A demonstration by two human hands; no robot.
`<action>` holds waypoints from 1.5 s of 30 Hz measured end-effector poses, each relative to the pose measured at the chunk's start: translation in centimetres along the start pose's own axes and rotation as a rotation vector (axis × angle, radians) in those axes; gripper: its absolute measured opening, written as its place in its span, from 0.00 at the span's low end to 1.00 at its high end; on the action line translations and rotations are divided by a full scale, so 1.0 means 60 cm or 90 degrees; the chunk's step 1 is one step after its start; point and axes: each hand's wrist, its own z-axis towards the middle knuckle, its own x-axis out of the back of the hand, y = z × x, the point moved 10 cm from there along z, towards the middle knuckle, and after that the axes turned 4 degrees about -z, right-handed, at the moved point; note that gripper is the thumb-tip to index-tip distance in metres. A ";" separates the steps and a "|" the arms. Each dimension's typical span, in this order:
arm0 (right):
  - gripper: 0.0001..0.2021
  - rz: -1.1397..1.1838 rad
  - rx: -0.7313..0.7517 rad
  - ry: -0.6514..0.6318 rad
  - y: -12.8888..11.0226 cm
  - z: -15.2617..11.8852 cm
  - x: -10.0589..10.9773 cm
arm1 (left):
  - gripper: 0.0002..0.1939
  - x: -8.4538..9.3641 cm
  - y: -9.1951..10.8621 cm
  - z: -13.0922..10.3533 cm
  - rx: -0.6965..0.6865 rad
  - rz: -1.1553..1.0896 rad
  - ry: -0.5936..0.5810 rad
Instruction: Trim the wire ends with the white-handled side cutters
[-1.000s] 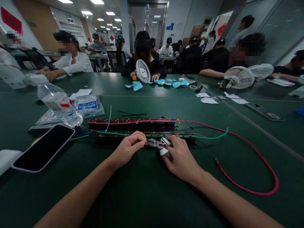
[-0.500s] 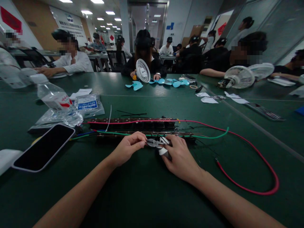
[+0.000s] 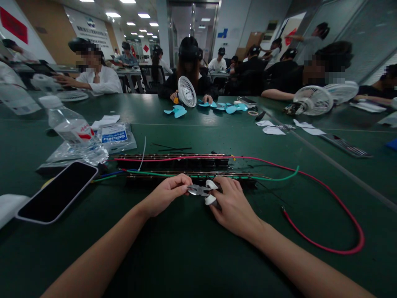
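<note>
**Pinched fingertips meet plier tips**

The left hand is pinched at the tips of the pliers; whether it grips anything small cannot be told. The right hand holds their white-and-grey handles, near side of the black strips. Good control would mean steady tips and fingertips clear of the cutting edges. At left, the bottle bears illegible red writing; the plastic bag's blue label possibly reads "BECNO".

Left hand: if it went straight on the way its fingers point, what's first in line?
The pliers, held by the right hand; their tips look right at the left hand's fingertips, though depth is unclear.
</note>
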 end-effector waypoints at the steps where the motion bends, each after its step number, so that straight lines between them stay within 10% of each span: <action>1: 0.06 -0.006 -0.001 -0.001 -0.001 0.000 0.000 | 0.07 -0.001 0.000 0.000 0.000 0.000 -0.003; 45: 0.06 -0.026 0.002 0.051 -0.009 0.007 0.003 | 0.03 -0.013 -0.009 -0.001 0.044 -0.058 -0.048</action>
